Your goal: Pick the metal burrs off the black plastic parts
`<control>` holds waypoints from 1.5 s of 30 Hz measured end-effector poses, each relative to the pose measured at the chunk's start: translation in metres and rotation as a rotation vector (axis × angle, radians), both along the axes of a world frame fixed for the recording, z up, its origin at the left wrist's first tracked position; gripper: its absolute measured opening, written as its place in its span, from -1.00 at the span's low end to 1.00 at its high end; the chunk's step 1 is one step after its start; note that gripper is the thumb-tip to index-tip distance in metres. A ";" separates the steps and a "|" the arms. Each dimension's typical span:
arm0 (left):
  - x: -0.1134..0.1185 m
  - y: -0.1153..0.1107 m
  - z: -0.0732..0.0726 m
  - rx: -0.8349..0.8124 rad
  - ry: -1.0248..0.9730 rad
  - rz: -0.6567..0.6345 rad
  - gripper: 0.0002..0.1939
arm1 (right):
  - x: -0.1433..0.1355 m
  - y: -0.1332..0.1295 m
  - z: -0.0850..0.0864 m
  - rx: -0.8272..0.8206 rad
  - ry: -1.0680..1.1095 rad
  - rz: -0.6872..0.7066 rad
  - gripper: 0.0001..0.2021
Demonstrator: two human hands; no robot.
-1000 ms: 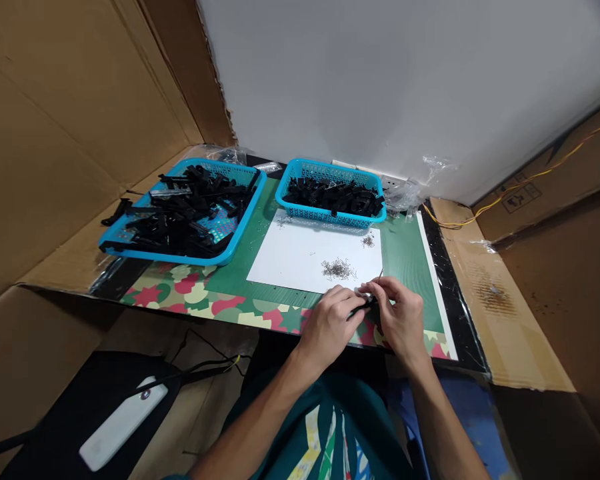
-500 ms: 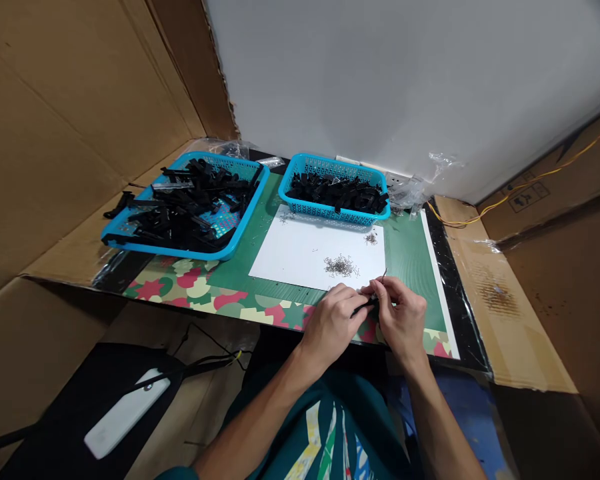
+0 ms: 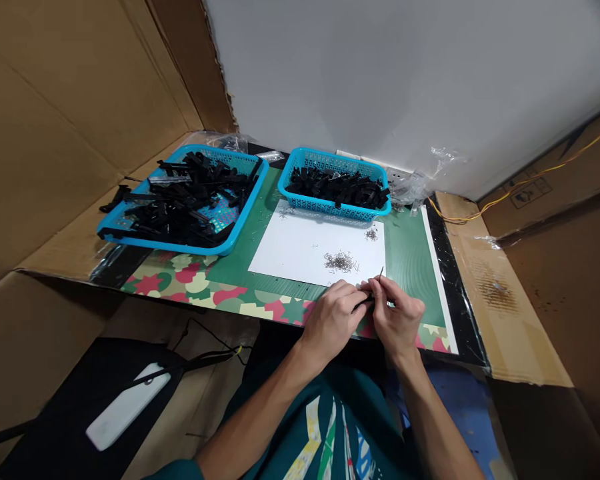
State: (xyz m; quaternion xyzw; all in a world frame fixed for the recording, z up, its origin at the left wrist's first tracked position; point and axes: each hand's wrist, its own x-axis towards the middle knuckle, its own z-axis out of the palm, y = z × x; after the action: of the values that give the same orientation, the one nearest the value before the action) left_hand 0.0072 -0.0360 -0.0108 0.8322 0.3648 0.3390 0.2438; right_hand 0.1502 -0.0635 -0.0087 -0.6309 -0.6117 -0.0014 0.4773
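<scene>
The right hand (image 3: 396, 312) has shifted toward the left hand (image 3: 331, 317) (covering more black piece (image 3: 364, 302)).

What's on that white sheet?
On the sheet lie a heap of tiny wiry bits, a smaller heap and strays. Anything the left hand, right hand or blue basket cover along its edges can't be seen.

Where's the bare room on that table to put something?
Bare: the green strip between white sheet and white edging, beyond the right hand; the sheet's left front. Crowded: left basket and right basket, heaped with black parts; the sheet's right front, by wire pile and left hand.
</scene>
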 end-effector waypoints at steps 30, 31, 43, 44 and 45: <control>0.001 0.001 0.000 -0.039 -0.077 -0.017 -0.87 | 0.020 -0.012 0.019 -0.102 0.333 0.090 -0.89; 0.001 0.001 0.000 -0.035 -0.081 -0.016 -0.88 | 0.020 -0.012 0.018 -0.107 0.311 0.085 -0.89; 0.001 0.002 0.001 -0.020 -0.065 -0.036 -0.84 | 0.020 -0.014 0.014 -0.054 0.125 0.081 -0.90; 0.001 0.002 0.002 -0.022 -0.058 -0.037 -0.84 | 0.019 -0.014 0.015 -0.050 0.108 0.089 -0.90; 0.000 0.001 0.002 -0.026 -0.051 -0.039 -0.84 | 0.019 -0.014 0.016 -0.044 0.086 0.098 -0.90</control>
State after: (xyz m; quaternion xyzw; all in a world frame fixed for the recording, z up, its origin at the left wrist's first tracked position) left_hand 0.0076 -0.0346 -0.0091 0.8270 0.3464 0.3507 0.2704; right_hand 0.1690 -0.0777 0.0071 -0.6102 -0.6205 0.0625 0.4885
